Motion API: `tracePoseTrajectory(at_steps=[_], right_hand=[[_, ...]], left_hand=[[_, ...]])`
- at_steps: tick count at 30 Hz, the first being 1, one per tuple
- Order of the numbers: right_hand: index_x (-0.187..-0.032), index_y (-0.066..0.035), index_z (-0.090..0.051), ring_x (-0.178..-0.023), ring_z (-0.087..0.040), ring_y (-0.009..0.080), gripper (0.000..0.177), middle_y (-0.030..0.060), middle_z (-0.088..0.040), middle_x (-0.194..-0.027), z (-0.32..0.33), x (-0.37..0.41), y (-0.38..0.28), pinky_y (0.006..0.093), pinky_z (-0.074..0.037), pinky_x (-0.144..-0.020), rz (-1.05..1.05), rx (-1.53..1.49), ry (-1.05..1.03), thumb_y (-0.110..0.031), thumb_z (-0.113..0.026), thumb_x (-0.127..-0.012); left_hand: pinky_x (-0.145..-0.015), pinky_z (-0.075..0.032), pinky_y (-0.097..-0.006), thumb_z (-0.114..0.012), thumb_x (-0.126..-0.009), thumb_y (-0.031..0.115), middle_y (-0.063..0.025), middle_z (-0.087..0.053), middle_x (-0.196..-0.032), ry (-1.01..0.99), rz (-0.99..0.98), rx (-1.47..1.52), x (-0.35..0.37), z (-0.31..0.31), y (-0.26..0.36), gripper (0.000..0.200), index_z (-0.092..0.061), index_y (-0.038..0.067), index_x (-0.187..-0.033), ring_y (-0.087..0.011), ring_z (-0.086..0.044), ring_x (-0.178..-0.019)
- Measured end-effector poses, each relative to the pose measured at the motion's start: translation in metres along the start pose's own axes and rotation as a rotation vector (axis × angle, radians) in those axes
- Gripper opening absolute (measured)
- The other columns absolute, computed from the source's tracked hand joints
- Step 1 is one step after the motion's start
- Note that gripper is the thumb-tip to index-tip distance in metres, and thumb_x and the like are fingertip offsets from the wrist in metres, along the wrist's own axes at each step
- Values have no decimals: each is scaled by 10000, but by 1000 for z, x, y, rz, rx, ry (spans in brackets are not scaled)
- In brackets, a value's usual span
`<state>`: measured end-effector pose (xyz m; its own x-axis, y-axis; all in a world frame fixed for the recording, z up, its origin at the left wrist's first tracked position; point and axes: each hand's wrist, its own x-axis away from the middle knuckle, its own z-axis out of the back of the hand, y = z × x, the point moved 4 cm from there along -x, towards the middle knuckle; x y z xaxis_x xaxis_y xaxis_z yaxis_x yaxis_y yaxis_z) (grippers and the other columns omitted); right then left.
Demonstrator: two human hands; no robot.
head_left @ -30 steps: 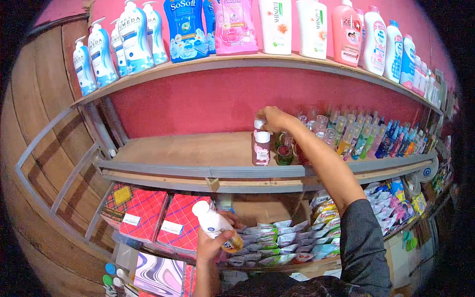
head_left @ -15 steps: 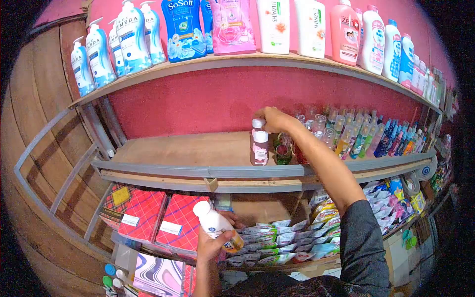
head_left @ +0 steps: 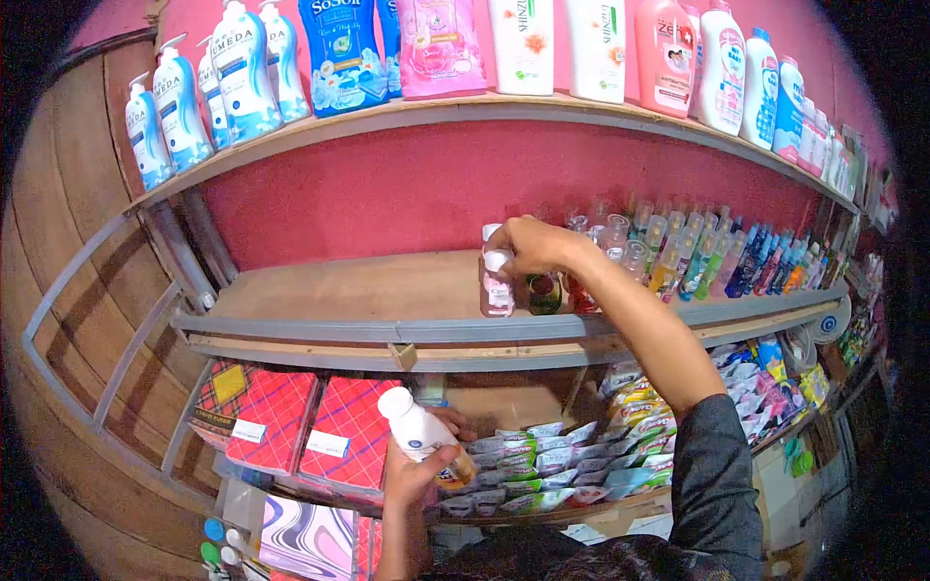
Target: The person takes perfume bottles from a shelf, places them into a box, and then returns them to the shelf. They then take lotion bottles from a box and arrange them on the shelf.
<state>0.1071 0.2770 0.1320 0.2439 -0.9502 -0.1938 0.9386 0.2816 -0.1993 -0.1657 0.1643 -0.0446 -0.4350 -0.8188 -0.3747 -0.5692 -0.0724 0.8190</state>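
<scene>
My left hand (head_left: pixel 415 474) is wrapped round a white bottle (head_left: pixel 413 426) with a white cap and an orange patch near its base, held tilted in front of the lower shelf. On the middle shelf, my right hand (head_left: pixel 531 244) has its fingers closed at the white cap of a pink bottle (head_left: pixel 498 295). Another white-capped bottle (head_left: pixel 491 232) stands just behind it, partly covered by the fingers. Right beside the pink bottle is a dark round glass bottle (head_left: pixel 544 293), under my right hand.
Rows of small perfume bottles (head_left: pixel 693 261) fill the middle shelf's right side. Pump bottles (head_left: pixel 247 77) and soap pouches (head_left: pixel 346 58) line the upper shelf (head_left: pixel 417 111). Below are red plaid boxes (head_left: pixel 354 426) and several sachets (head_left: pixel 542 465). A metal rail (head_left: pixel 465 332) edges the middle shelf.
My right hand has come from the rear bottle down to the front pink bottle's cap. My left hand still holds the white bottle. The view has shifted slightly.
</scene>
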Motion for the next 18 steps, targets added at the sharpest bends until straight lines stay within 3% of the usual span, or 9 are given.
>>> tracePoseTrajectory(at_steps=[5, 14, 18], right_hand=[[-1042, -54, -716, -1016, -669, 334, 355, 183, -704, -1039, 1, 1, 3, 418, -529, -886, -45, -26, 30, -161, -807, -716], [-1041, -46, -715, -1002, -673, 333, 335, 187, -705, -1028, -1, 1, -2, 416, -533, -875, -49, -33, 18, -133, -769, -723], [-1128, -43, -688, -964, -687, 333, 425, 202, -706, -1014, -2, -1, 0, 410, -536, -837, -35, -11, 18, -123, -782, -721]], left_hand=[[-809, -539, -406, -763, -709, 55, -138, -640, -1008, -21, 3, -30, -1, -3, 4, 334, -608, -17, -995, -281, -680, -913], [-784, -549, -398, -724, -740, 8, -124, -650, -986, -14, -1, -20, -3, 0, 8, 301, -604, -18, -1015, -267, -685, -892], [-760, -548, -357, -701, -785, -11, -115, -678, -943, 6, 60, -47, -10, -5, 12, 258, -616, -18, -1028, -227, -686, -878]])
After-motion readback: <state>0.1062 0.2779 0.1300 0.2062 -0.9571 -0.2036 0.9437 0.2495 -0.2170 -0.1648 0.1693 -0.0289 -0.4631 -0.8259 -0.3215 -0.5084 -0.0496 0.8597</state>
